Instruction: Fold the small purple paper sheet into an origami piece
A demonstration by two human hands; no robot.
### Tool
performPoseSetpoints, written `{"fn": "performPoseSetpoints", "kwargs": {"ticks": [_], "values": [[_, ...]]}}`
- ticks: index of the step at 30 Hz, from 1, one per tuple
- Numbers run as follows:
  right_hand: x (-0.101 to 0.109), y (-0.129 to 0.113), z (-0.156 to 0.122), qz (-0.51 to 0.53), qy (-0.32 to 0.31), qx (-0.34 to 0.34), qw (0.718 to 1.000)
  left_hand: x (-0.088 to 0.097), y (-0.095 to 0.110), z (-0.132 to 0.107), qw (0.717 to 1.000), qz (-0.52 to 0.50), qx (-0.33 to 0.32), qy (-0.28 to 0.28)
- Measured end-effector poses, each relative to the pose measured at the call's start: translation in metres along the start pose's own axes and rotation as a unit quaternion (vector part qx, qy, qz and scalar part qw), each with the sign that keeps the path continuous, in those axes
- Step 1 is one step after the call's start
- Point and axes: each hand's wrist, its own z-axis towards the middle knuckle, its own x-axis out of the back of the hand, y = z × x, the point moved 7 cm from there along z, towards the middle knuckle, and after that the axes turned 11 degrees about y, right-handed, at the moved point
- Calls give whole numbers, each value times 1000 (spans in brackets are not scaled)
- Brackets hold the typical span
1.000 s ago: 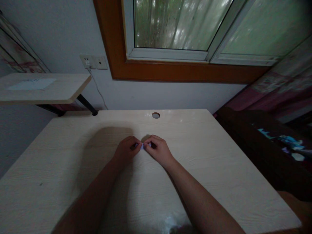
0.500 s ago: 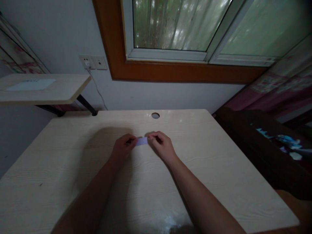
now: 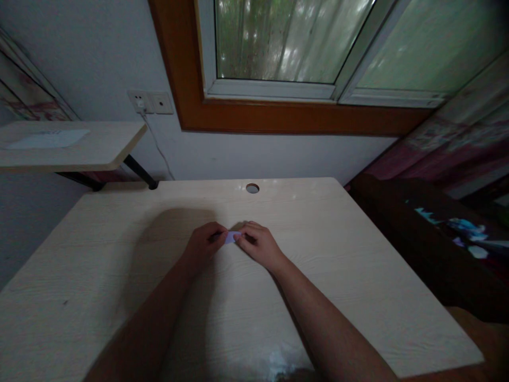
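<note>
Purple strip (image 3: 230,238), likely paper, one: low at the table's (image 3: 254,297) middle; round hole (image 3: 252,188) at its 1 o'clock. Left hand (image 3: 203,241), 9 o'clock, and right hand (image 3: 260,243), 3 o'clock: fingers pinched on opposite ends, presumably steadying it.

Dim room, muted colours. Daylight shows in the window (image 3: 278,42), bright flecks behind the glass. Broad soft shadow (image 3: 159,228) on the desk (image 3: 350,254) around the left hand (image 3: 204,244); right hand (image 3: 260,246) lighter. Glare at the desk's near edge. Wide-angle stretch toward the borders. Fine detail on the purple slip (image 3: 230,238) seems lost.
</note>
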Motion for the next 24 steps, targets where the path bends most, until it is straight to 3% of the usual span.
{"fn": "performPoseSetpoints", "kwargs": {"ticks": [6, 9, 12, 18, 24], "values": [[10, 14, -1, 46, 58, -72, 995, 5, -12, 1, 999, -15, 41, 26], [20, 31, -4, 98, 127, -158, 974, 9, -22, 3, 994, -50, 76, 55], [24, 40, -6, 141, 161, -199, 956, 14, -26, 4, 987, -92, 103, 86], [17, 37, -6, 123, 120, -192, 966, 15, -18, 3, 980, -135, 102, 107], [10, 25, -5, 59, 65, -120, 989, 2, -4, 0, 997, -64, 39, 18]]}}
